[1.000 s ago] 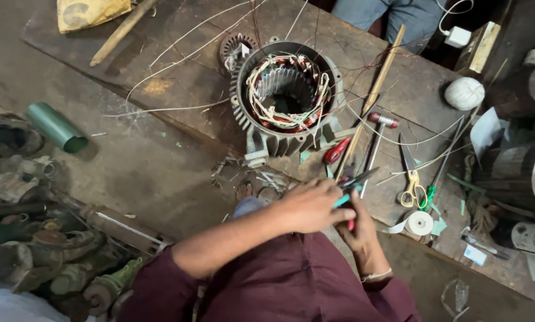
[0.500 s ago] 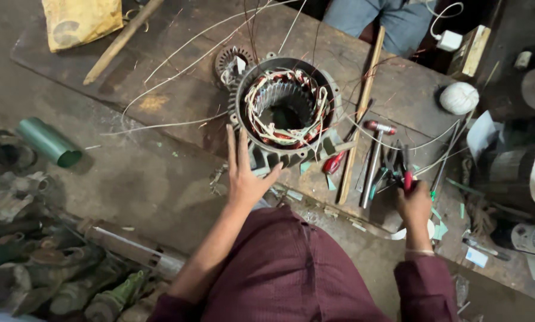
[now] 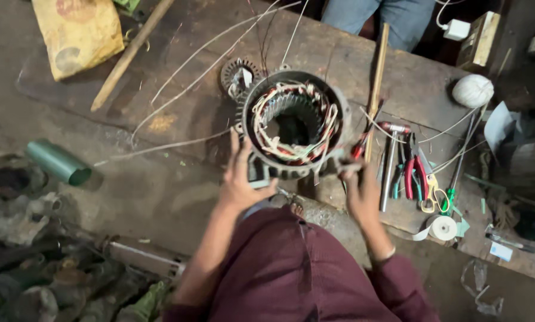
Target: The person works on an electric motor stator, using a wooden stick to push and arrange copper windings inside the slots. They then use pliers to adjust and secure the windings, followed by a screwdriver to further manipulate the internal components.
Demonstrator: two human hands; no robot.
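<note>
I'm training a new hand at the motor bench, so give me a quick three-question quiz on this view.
1. True or false: both hands grip the motor stator.
2. What lies right of the red-handled pliers: A) yellow-handled scissors B) a green tube C) a wooden stick?
3. What white round thing sits at the bench's far right?

Key: 1 true, the left hand and right hand touch its housing. 2 A, the scissors. 3 A ball of string.

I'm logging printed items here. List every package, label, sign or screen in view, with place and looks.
Yellow sack: top left on the floor, bulging, with faded round red and dark prints.
Small box: top right, standing on edge, pale yellow face.
White tag: lower right on the bench, small rectangle.
No screens or signs.
</note>
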